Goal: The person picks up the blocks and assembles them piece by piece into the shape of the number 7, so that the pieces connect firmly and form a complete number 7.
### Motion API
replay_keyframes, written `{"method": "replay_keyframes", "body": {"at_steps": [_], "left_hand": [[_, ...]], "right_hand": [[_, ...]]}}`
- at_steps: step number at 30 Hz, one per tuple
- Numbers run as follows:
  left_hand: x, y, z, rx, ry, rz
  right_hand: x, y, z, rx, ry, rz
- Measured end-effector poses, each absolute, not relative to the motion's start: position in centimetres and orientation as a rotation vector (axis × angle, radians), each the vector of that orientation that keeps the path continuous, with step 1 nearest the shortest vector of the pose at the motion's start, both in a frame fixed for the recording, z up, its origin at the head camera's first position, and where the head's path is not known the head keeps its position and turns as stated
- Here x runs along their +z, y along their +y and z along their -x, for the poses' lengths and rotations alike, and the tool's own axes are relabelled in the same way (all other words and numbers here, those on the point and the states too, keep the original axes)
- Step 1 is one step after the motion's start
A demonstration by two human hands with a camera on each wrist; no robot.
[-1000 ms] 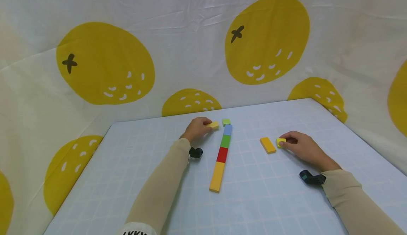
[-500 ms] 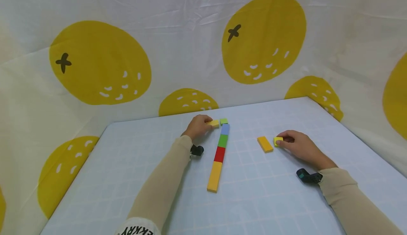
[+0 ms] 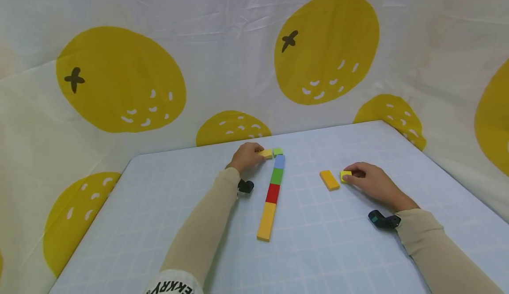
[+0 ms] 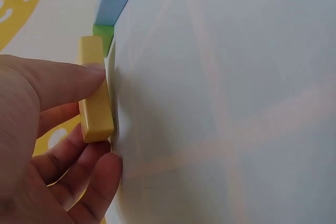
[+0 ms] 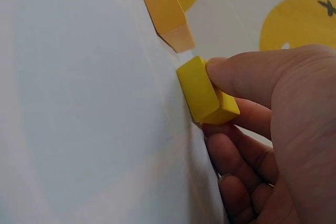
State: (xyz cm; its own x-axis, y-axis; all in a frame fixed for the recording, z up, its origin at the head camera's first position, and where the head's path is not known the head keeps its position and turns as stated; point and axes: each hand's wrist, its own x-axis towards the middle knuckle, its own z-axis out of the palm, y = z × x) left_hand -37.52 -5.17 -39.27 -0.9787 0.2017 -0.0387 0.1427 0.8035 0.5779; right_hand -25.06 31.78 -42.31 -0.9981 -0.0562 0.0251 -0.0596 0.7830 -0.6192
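My left hand point(image 3: 244, 157) pinches a pale yellow rectangular block point(image 4: 95, 106) between thumb and fingers, low at the tabletop. Just past its right end sits a small light green block point(image 3: 278, 151), at the far end of a row. That row runs toward me: a blue block point(image 3: 279, 162), a green block point(image 3: 276, 176), a red block point(image 3: 272, 193) and a long yellow-orange block point(image 3: 267, 221). Over on the right, my right hand point(image 3: 373, 182) pinches a small bright yellow block point(image 5: 202, 93). Left of it an orange rectangular block point(image 3: 329, 180) lies flat, a small gap away.
A pale blue gridded cloth point(image 3: 310, 250) covers the table. Behind it hangs a white curtain point(image 3: 230, 73) printed with large yellow fruit. A dark wrist camera point(image 3: 383, 219) is strapped to the right wrist, and another dark camera point(image 3: 246, 186) to the left.
My left hand has slid the pale yellow block right, closer to the light green block. The right hand keeps its pinch on the bright yellow block. The whole view has shifted slightly.
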Motion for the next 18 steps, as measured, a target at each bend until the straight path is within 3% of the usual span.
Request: {"method": "replay_keyframes", "body": {"at_steps": [18], "left_hand": [[-39.1,-4.44,37.42,0.821,2.932,-0.26]], "right_hand": [[-42.18,31.83,25.1,1.015,-2.959,-0.111]]}}
